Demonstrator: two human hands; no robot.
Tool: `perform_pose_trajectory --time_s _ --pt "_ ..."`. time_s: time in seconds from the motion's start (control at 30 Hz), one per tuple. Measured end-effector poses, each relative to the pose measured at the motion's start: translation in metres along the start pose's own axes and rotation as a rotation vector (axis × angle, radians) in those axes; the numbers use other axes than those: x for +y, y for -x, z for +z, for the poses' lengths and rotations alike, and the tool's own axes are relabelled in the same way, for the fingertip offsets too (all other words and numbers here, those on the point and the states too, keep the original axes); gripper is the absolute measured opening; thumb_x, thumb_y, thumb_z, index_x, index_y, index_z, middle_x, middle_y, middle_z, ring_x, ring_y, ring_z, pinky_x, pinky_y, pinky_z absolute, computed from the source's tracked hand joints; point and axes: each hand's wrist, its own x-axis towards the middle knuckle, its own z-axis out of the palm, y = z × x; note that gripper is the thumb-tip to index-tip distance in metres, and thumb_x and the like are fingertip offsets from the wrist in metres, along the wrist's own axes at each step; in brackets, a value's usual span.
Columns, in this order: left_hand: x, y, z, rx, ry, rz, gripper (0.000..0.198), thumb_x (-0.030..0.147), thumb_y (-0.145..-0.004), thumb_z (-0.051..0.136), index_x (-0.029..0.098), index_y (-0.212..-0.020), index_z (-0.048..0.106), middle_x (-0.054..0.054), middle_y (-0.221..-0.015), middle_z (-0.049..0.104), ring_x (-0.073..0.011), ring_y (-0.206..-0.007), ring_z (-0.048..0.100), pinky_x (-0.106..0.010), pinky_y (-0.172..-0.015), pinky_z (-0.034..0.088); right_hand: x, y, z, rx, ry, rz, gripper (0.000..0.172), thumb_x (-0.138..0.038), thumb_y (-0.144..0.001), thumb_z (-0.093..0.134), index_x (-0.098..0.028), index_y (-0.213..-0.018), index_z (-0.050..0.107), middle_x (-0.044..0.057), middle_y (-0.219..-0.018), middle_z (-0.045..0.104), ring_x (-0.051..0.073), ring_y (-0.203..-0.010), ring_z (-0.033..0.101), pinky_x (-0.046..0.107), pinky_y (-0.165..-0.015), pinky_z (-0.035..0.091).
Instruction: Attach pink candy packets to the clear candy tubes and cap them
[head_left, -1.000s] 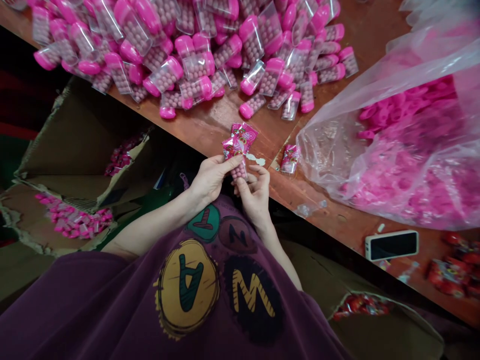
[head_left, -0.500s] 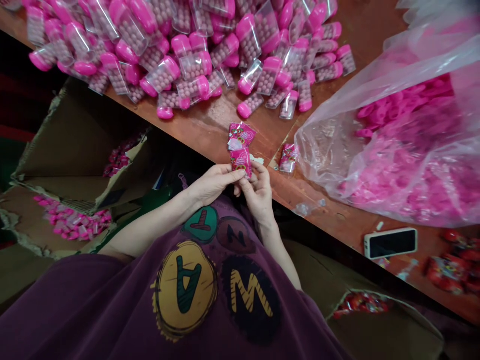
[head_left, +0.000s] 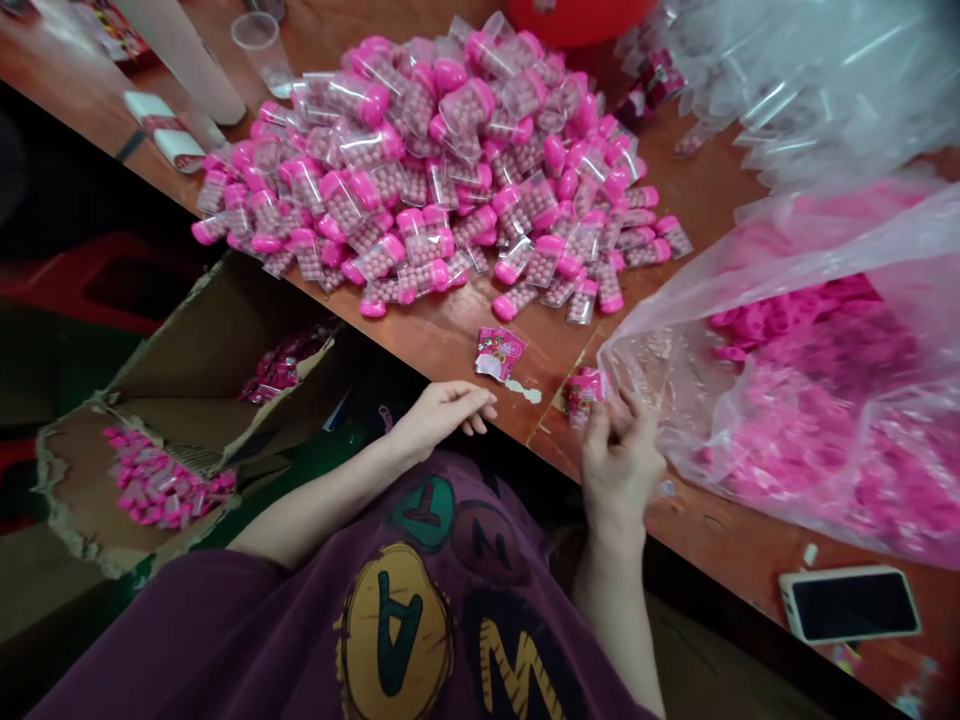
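My left hand hovers by the table's front edge, its thumb against its bent fingers. I see nothing between them. Just beyond it lies a pink printed wrapper, flat on the table beside a whitish patch. My right hand reaches over the table edge with thumb and forefinger apart. Its fingertips are close to a small pile of pink printed wrappers; whether they touch it I cannot tell. A large heap of clear bottles with pink caps and small pink balls inside lies farther back.
A clear plastic bag of pink parts stands at the right, with clear plastic pieces behind it. A phone lies near the front edge. A plastic cup stands at the back left. Below left is an open cardboard box.
My hands have separated; the right one moved right towards the wrapper pile. The wrapper held between both hands no longer shows in them. My view has shifted, showing more of the table's back.
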Motion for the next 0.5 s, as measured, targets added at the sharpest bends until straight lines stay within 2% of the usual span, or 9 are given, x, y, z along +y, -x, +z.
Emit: perform_pose_trajectory --time_s 0.07,0.17,0.23,0.3,0.4,0.5 --pt "0.007 -0.004 -0.007 0.092 0.043 0.049 0.041 0.051 -0.079 0.086 0.012 -0.086 0.079 -0.009 -0.079 0.078 -0.0117 -0.059 0.067 -0.022 -0.055 0.049 -0.031 -0.015 0.022 -0.027 -0.124 -0.157 0.044 -0.047 -0.103 0.056 -0.015 -0.129 0.070 0.010 -0.084 0.074 0.023 -0.068 0.067 0.040 -0.074 0.057" --pt "0.014 -0.010 -0.014 0.174 0.109 0.074 0.038 0.048 -0.079 0.087 0.012 -0.080 0.076 -0.007 -0.073 0.076 -0.0106 -0.055 0.066 -0.021 -0.053 0.049 -0.092 -0.041 0.075 -0.217 -0.294 -0.497 0.030 -0.033 -0.107 0.049 -0.022 -0.125 0.071 0.012 -0.107 0.075 0.024 -0.093 0.071 0.040 -0.087 0.059" --pt "0.016 -0.013 -0.018 0.217 0.133 0.070 0.034 0.043 -0.081 0.086 0.012 -0.073 0.073 -0.005 -0.067 0.073 -0.0102 -0.053 0.065 -0.020 -0.052 0.049 -0.130 -0.057 0.111 -0.243 -0.235 -0.646 0.031 -0.024 -0.107 0.048 -0.020 -0.126 0.071 0.016 -0.119 0.072 0.029 -0.113 0.066 0.046 -0.099 0.057" --pt "0.018 -0.014 -0.021 0.266 0.160 0.063 0.032 0.037 -0.085 0.083 0.012 -0.069 0.070 -0.004 -0.065 0.071 -0.0096 -0.052 0.064 -0.020 -0.052 0.048 -0.158 -0.070 0.138 -0.272 -0.094 -0.730 0.037 -0.018 -0.105 0.049 -0.021 -0.137 0.067 0.018 -0.135 0.067 0.033 -0.122 0.061 0.053 -0.103 0.054" --pt "0.019 -0.013 -0.028 0.307 0.204 0.047 0.026 0.033 -0.089 0.080 0.012 -0.076 0.072 -0.005 -0.072 0.073 -0.0089 -0.053 0.064 -0.020 -0.052 0.048 -0.174 -0.080 0.157 -0.290 -0.014 -0.787 0.039 -0.016 -0.105 0.050 -0.024 -0.139 0.066 0.017 -0.146 0.062 0.034 -0.128 0.056 0.056 -0.106 0.051" --pt "0.021 -0.010 -0.034 0.317 0.238 0.069 0.023 0.033 -0.090 0.079 0.011 -0.084 0.075 -0.006 -0.076 0.075 -0.0090 -0.056 0.065 -0.020 -0.054 0.049 -0.160 -0.076 0.149 -0.301 -0.106 -0.782 0.033 -0.023 -0.106 0.050 -0.025 -0.134 0.067 0.016 -0.143 0.064 0.034 -0.128 0.058 0.056 -0.107 0.051"
